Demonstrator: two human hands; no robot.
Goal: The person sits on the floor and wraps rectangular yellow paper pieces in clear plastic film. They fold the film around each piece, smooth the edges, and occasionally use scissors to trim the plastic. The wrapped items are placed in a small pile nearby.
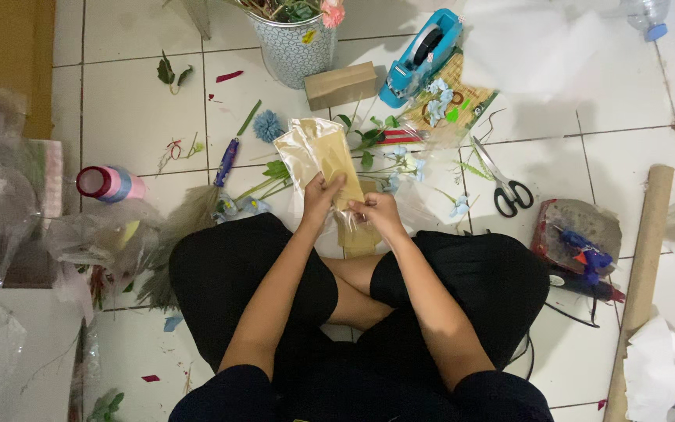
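Clear plastic sleeve [318, 152] with tan paper inside is held up over the lap, mid-scene, slanting far-left from the hands. Left hand [320, 197] fingers closed around the sleeve's near end, thumb on top. Right hand [375, 211] fingers pinched on the same near end just beside the left hand, touching a stack of tan paper strips [357, 234] lying between the knees. Person sits cross-legged in black clothes on a white tile floor [134, 117]. Far of the hands: loose artificial stems with green leaves and pale blue flowers [388, 152], a blue pompom flower [268, 125], a brown cardboard box [341, 84], a patterned metal bucket [294, 51] with a pink flower, a blue tape dispenser [420, 56] next to a flat packet of blue flowers [448, 101]. Right side: black-handled scissors [503, 181], a blue glue gun [587, 254] resting on a grey tray [576, 223], a long cardboard tube [644, 266] lying near-to-far, crumpled white paper at the near right corner. Left side: a pink ribbon spool [107, 184], a blue-handled cutter [226, 162], crumpled clear plastic [99, 234], dried grass tuft just beside the left knee. Small leaf and red paper scraps scattered on the tiles.
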